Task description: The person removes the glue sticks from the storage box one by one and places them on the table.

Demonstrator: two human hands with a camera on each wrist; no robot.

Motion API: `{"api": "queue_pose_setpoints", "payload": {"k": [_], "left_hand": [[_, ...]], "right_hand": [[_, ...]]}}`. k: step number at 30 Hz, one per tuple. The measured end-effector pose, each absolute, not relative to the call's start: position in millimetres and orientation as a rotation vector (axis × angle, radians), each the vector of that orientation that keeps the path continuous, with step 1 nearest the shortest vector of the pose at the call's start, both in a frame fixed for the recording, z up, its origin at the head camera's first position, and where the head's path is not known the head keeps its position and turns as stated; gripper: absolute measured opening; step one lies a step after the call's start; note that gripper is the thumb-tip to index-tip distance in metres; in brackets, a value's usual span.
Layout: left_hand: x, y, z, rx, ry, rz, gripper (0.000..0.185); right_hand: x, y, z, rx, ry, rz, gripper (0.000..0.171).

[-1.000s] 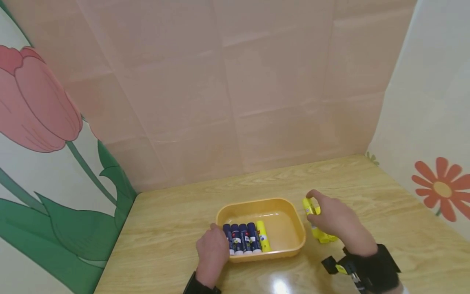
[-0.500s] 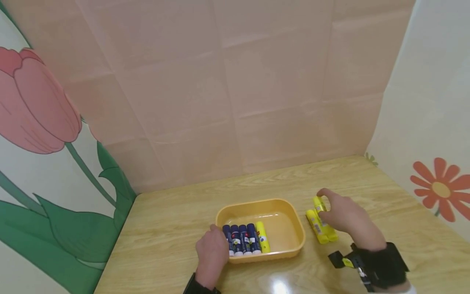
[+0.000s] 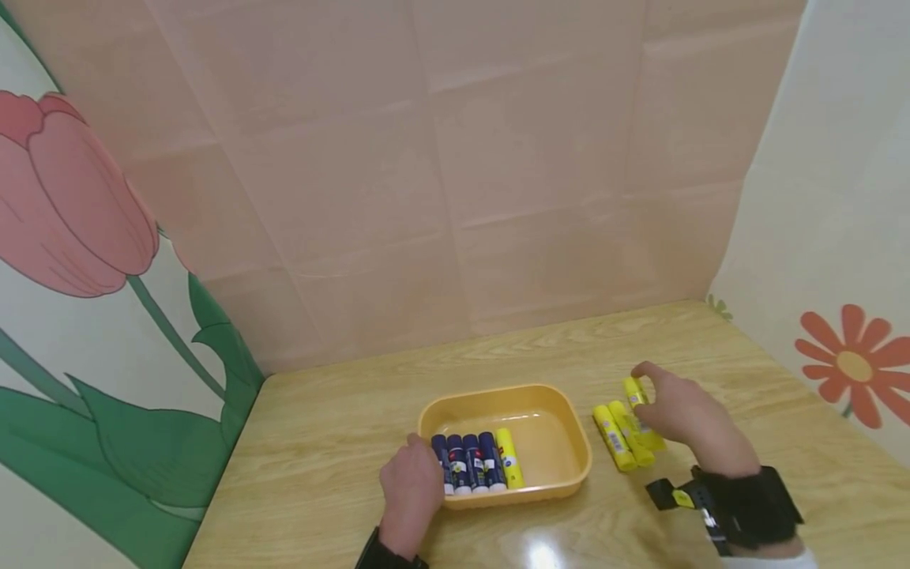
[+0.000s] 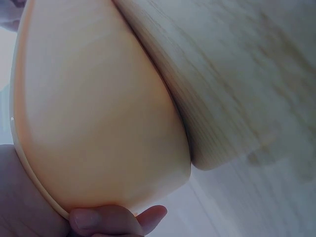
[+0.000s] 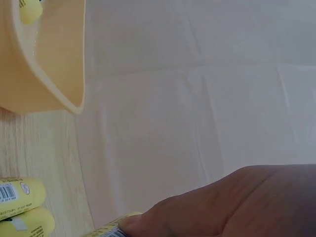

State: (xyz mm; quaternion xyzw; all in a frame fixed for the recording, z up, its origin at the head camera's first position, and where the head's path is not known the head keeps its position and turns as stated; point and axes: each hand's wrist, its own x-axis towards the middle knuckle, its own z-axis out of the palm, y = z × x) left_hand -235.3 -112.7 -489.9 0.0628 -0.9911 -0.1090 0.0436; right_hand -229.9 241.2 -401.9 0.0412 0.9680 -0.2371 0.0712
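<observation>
While the left hand (image 3: 408, 494) grips the near-left rim of the orange tray (image 3: 562, 427), which holds four blue glue sticks (image 3: 469, 462) and one yellow, the right hand (image 3: 682, 415) pinches a yellow glue stick (image 3: 635, 393) beside two others (image 3: 620, 435) lying on the tabletop (image 3: 334, 442).

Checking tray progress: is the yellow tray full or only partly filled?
Partly filled. The tray holds four blue glue sticks and one yellow one at its left; its right half is bare.
</observation>
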Motion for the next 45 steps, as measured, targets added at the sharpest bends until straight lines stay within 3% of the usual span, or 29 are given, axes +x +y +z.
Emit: {"api": "queue_pose_setpoints", "payload": {"k": [45], "left_hand": [[-237, -113, -491, 0.21, -3.038, -0.332, 0.027]], "right_hand": [[-254, 270, -445, 0.23, 2.82, -0.674, 0.063]]}}
